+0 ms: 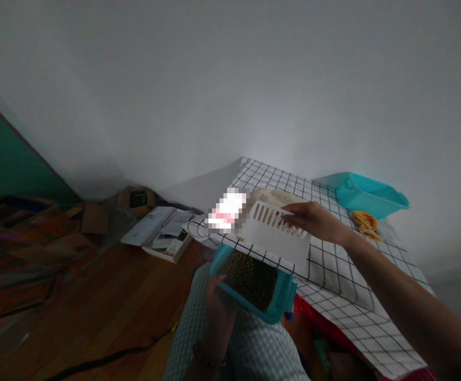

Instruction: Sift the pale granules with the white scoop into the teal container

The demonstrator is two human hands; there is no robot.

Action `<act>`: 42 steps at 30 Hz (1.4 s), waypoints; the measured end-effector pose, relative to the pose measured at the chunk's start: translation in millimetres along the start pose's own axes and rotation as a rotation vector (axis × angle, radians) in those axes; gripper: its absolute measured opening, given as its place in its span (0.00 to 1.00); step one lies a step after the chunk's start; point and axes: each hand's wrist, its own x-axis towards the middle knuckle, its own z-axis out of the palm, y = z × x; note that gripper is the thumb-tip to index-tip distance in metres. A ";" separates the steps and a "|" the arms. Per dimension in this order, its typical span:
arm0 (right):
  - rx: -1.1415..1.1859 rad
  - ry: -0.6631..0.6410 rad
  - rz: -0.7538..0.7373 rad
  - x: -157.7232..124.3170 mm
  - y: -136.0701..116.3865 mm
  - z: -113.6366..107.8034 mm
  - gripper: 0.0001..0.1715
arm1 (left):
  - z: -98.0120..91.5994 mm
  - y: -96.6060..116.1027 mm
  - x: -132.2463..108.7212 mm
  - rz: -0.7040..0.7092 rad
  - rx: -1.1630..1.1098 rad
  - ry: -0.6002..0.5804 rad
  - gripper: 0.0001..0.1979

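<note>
My right hand (312,218) pinches the upper edge of a white slotted plastic panel (273,241), tilted over the front of the table. Below the table edge, my left hand (217,291) grips the near left rim of a teal plastic tub (280,307) above my lap. Small round grains (250,278), yellowish on one side and dark green-brown on the other, fill the tub; I cannot tell their exact kind. Behind the panel lies a pale speckled thing (270,194), partly hidden by it.
A checked cloth covers the table (329,264). On its right are a teal basin (373,196) and an orange cloth (364,219). A bright blurred rectangle (228,209) is at the left edge. Floor items include an open white box (170,246) and cardboard boxes (136,200).
</note>
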 end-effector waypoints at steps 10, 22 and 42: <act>-0.014 -0.024 -0.037 3.5 -9.5 -1.9 0.20 | 18.3 8.7 -5.2 -0.003 0.072 0.065 0.10; -0.008 -0.021 -0.029 22.6 3.3 1.5 0.21 | 12.4 31.9 13.9 0.014 0.173 0.026 0.07; -0.025 -0.077 -0.078 22.2 -16.4 0.7 0.21 | 6.6 47.6 11.2 0.032 0.213 0.050 0.06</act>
